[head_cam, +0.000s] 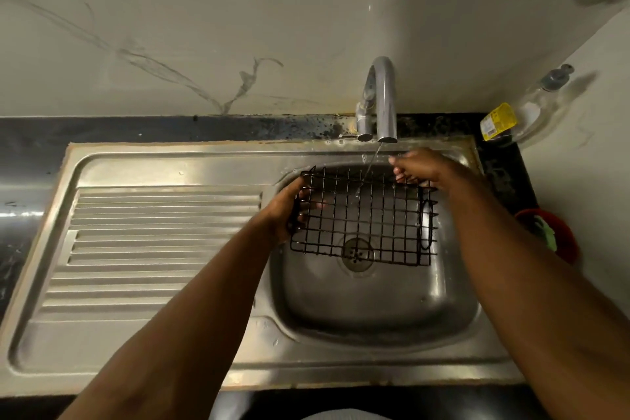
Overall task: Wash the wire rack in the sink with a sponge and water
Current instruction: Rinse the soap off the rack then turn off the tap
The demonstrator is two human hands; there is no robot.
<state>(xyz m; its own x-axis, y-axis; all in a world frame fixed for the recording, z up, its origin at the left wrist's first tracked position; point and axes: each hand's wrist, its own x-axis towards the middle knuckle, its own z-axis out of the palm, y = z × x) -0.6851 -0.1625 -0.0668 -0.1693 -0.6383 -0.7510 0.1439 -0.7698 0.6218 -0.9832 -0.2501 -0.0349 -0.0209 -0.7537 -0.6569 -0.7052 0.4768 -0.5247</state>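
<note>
A wire rack (361, 218) is held in the sink (375, 327) under the tap (383, 95) and its thin stream (371, 165), long axis running left to right. The left hand (284, 211) curls its fingers round the left end; the right hand (417, 167) grips the far edge nearest the tap.

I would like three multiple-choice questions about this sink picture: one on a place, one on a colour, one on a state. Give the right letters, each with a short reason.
1. Where is the wire rack?
A. on the draining board
B. over the basin, held by the left hand and the right hand
C. on the counter

2. What colour is the wire rack?
A. white
B. red
C. black

3. What is the tap doing?
A. running
B. shut off
C. lying in the basin

Answers: 1 B, both hands grip its edges above the basin. 2 C, its wires are black. 3 A, a thin stream of water falls from the tap.
</note>
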